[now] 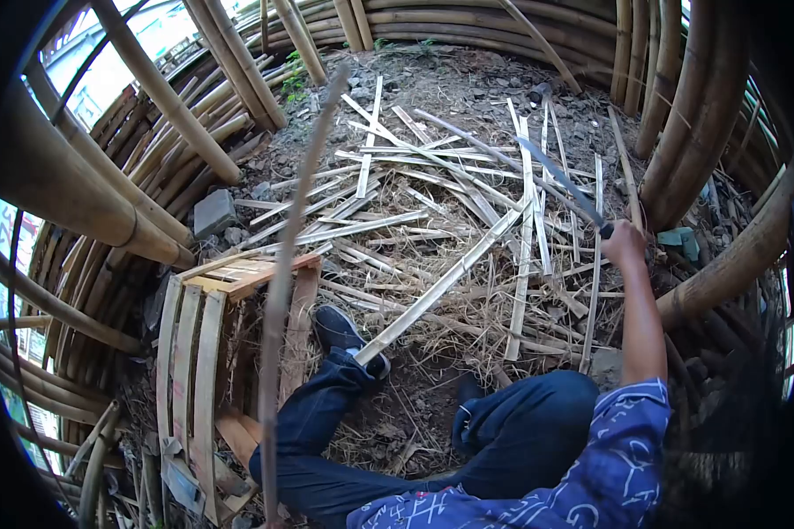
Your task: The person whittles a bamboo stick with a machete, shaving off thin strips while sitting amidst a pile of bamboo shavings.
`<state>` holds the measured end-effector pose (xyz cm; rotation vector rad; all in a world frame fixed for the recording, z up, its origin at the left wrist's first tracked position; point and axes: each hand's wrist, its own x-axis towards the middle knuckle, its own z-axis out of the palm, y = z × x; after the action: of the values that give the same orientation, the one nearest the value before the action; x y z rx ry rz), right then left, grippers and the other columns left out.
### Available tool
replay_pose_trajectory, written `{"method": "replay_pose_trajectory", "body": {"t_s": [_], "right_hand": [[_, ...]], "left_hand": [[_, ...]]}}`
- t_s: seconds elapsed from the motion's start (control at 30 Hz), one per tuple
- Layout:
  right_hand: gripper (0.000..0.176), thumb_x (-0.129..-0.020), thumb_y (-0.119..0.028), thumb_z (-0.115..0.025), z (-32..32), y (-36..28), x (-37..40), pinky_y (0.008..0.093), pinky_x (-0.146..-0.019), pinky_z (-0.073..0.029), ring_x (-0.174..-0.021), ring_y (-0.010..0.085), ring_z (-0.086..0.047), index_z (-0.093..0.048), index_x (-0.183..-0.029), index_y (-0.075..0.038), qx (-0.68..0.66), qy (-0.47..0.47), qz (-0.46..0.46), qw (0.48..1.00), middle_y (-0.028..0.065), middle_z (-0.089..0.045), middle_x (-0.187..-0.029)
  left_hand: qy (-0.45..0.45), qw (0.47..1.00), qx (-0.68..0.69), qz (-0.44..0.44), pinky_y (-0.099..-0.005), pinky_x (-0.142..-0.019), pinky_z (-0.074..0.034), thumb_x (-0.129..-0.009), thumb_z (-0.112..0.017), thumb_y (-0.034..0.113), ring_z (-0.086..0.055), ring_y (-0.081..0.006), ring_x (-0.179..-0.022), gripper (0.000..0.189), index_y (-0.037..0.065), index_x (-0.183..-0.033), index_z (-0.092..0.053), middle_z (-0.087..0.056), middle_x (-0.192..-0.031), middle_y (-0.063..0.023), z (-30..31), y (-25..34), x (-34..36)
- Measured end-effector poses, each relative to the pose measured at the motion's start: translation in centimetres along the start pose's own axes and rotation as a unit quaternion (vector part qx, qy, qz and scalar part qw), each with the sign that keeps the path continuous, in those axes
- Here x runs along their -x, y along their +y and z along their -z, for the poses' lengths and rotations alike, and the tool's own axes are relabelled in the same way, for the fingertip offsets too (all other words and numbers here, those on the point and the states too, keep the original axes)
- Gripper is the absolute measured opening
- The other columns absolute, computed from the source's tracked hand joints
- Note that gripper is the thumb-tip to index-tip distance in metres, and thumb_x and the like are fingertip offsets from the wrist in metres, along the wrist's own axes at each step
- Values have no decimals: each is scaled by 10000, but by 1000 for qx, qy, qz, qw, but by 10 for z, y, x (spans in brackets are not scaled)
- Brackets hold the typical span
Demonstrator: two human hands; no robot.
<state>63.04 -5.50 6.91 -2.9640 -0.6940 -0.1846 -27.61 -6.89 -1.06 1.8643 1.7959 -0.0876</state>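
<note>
Bamboo (106, 189) everywhere. Right hand (625, 243) is wrapped round the black handle (606, 231) of a long knife (566, 182), angled forward over the split strips (441, 286), probably to keep it off the legs (534, 419). Left hand's out of view, so can't tell its grip. Poles (697, 123) hem in the right side, a slatted crate (185, 353) crowds the left; straight ahead looks roomiest.

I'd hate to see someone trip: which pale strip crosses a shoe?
The long diagonal strip, whose near end overlaps the dark shoe; no other pale strip overlaps that shoe.
</note>
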Motion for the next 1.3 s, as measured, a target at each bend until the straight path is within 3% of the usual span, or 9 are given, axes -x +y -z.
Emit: {"method": "replay_pose_trajectory", "body": {"t_s": [0.33, 0.47, 0.5, 0.57, 0.67, 0.8, 0.9, 1.0, 1.3], "right_hand": [[191, -653, -177, -641, 8, -57, 80, 433, -799, -533, -823, 344, -669, -681, -804, -67, -57, -140, 207, 967, 180, -682, -837], [182, -626, -168, -641, 26, -82, 96, 433, -800, -527, -811, 358, -661, -687, -772, -68, -73, -169, 272, 944, 177, -675, -789], [182, -626, -168, -641, 30, -88, 100, 433, -800, -527, -811, 358, -661, -687, -772, -68, -72, -172, 278, 942, 177, -675, -789], [182, -617, -167, -647, 46, -104, 108, 431, -786, -529, -797, 348, -661, -686, -771, -77, -36, -187, 342, 920, 165, -667, -772], [171, -615, -178, -648, 68, -132, 125, 429, -750, -529, -770, 336, -659, -674, -754, -82, -6, -213, 387, 897, 150, -659, -758], [189, -618, -188, -655, 61, -155, 141, 425, -744, -530, -762, 331, -663, -678, -771, -80, 3, -219, 457, 862, 148, -664, -751], [214, -619, -193, -668, 46, -156, 150, 436, -757, -529, -761, 342, -664, -688, -792, -68, -21, -228, 466, 855, 157, -673, -772], [255, -607, -217, -682, 26, -148, 152, 438, -782, -523, -799, 363, -657, -694, -790, -41, -123, -265, 416, 861, 186, -670, -785], [256, -631, -230, -686, 27, -146, 149, 432, -797, -520, -806, 361, -657, -694, -810, -47, -90, -276, 359, 887, 188, -672, -780]], "left_hand": [[64, 994, -51, -70, -350, -567, -470, -881, -642, 288, -585, -175, -549, 322, -16, -775, -634, -577, -584, -101, 30, 118, -81], [77, 969, -40, -233, -301, -520, -461, -890, -654, 297, -550, -125, -506, 367, -6, -691, -597, -561, -566, -13, 11, 155, -97], [77, 970, -38, -227, -301, -520, -461, -890, -654, 297, -550, -125, -506, 367, -6, -691, -597, -561, -566, -13, 14, 176, -95], [-139, 954, 253, 81, -265, -476, -435, -897, -663, 305, -527, -97, -506, 349, 27, -702, -585, -537, -575, 9, 25, 221, -100], [-250, 929, 250, 111, -250, -454, -423, -895, -676, 330, -499, -87, -488, 334, 39, -758, -586, -523, -600, 15, 12, 214, -128], [-245, 938, 230, 85, -252, -434, -401, -890, -678, 318, -479, -75, -477, 323, 38, -760, -584, -498, -575, 16, 7, 225, -137], [-208, 955, 204, 53, -297, -457, -447, -851, -703, 337, -551, -125, -491, 358, -3, -780, -619, -564, -579, -47, -13, 228, -134], [-114, 992, 61, -12, -422, -680, -535, -775, -722, 368, -690, -362, -739, 451, -66, -892, -685, -662, -772, -267, -35, 228, -130], [-33, 990, 134, -4, -435, -692, -517, -810, -695, 331, -663, -405, -776, 370, -33, -876, -687, -657, -773, -258, -44, 222, -100]]}}
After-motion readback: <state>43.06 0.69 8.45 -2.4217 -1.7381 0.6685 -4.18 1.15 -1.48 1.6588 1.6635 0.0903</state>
